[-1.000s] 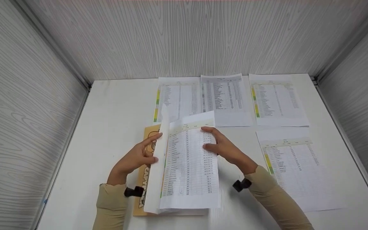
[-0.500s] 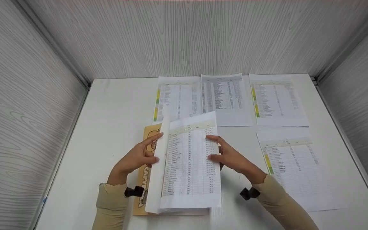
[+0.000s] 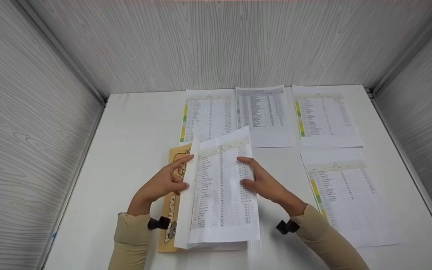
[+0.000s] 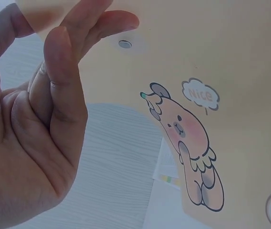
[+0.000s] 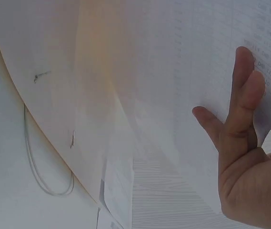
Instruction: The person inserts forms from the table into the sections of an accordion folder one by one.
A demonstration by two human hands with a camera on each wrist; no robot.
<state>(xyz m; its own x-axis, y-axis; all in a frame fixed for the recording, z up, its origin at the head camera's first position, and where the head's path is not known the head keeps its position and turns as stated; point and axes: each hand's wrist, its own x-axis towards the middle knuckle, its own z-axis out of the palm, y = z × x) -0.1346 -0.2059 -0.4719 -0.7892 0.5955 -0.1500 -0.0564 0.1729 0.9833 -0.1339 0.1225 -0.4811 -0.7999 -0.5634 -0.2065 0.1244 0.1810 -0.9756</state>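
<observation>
The white table [image 3: 126, 123] carries 4 printed sheets [image 3: 332, 116], 3 along its far side and 1 at the right. Nearer the person is a yellow folder [image 3: 171, 202], its drawn cover mostly hidden behind a pale flap [image 3: 186, 213]; whether this belongs to the folder or is paper is hard to tell. Over the folder, the held sheet [image 3: 223, 195] has tilted slightly more in the last 0.5 s, its right side higher, so it seems not yet settled. The right hand [image 3: 266, 183], now a little further left, pinches that side; the left hand [image 3: 163, 183] pinches the flap. The print is too small to read. The right wrist view shows a thin cord [image 5: 54, 194]; the left, a metal stud [image 4: 125, 44].
</observation>
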